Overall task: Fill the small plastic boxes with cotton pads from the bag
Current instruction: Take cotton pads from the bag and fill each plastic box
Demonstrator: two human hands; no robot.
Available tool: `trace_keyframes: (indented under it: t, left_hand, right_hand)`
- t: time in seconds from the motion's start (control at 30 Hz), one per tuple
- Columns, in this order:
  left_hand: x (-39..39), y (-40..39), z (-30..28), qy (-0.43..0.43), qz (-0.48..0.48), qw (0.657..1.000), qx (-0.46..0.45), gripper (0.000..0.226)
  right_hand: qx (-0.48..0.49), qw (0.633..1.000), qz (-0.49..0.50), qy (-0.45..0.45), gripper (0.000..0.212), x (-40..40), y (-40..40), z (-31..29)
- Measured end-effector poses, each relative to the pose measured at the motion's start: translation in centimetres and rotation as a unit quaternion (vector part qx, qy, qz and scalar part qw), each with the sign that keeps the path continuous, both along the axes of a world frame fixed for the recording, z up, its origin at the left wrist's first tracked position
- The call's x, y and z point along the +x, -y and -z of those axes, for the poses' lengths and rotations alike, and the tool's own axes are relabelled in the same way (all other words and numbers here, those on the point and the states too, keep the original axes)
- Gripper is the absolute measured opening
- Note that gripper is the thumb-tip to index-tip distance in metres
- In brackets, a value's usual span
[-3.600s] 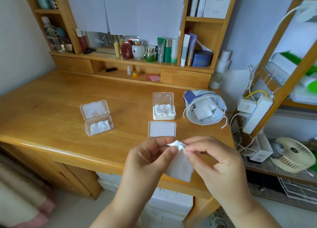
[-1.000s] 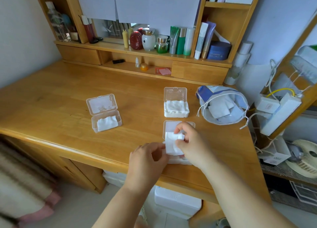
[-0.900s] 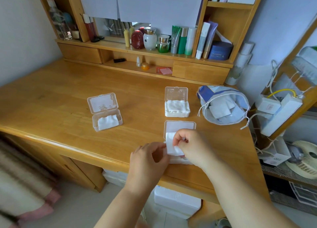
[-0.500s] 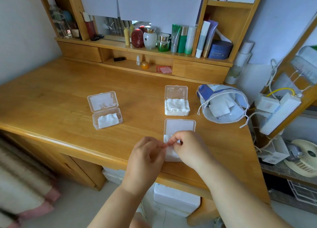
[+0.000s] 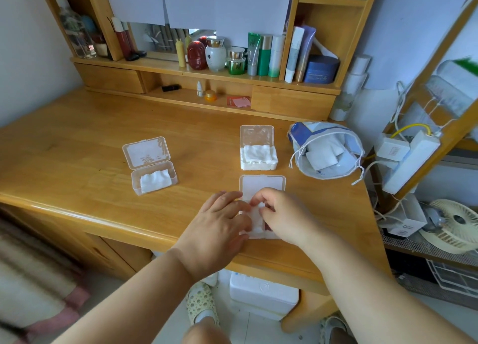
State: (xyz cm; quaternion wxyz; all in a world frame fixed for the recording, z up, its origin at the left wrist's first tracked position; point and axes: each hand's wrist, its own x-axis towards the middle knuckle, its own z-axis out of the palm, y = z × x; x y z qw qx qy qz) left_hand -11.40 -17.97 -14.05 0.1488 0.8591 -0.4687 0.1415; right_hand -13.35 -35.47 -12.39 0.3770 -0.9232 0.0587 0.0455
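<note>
Three small clear plastic boxes stand open on the wooden desk (image 5: pixel 77 147). The left box (image 5: pixel 154 179) holds one cotton pad. A heap of pads fills the far box (image 5: pixel 258 160). Of the near box I see mostly the raised lid (image 5: pixel 262 184); my hands cover its body. My left hand (image 5: pixel 219 226) lies with straight fingers on the box's left side and on the cotton pad (image 5: pixel 256 218). My right hand (image 5: pixel 283 214) has curled fingertips pinching that pad down into the box. The drawstring bag (image 5: pixel 327 153) lies open at the right with pads inside.
Cosmetic bottles and jars line the shelf (image 5: pixel 232 56) at the back of the desk. A power strip (image 5: pixel 408 160) with cables and a small fan (image 5: pixel 457 224) sit on the rack at the right. A white foam box (image 5: pixel 263 294) stands under the desk.
Both hands brought the pad from mid-air down to the near box. My left hand went from pinching to lying flat, and the pad sank lower into the box.
</note>
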Motion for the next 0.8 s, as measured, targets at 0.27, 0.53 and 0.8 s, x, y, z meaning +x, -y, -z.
trace_keyframes:
  t: [0.27, 0.53, 0.8]
  left_hand:
    - [-0.4, 0.1, -0.5, 0.022, -0.017, 0.999, 0.04, 0.027]
    - [-0.2, -0.1, 0.1, 0.032, -0.004, 0.999, 0.021, 0.015]
    - [-0.4, -0.7, 1.4, 0.009, -0.037, 0.999, -0.008, 0.02]
  right_hand:
    - [-0.042, 0.998, 0.001, 0.037, 0.02, 0.0, -0.6, 0.2]
    - [-0.186, 0.923, -0.145, 0.303, 0.016, -3.1, 0.2, 0.5]
    - [-0.192, 0.948, -0.133, 0.215, 0.024, -5.0, 1.5, 2.4]
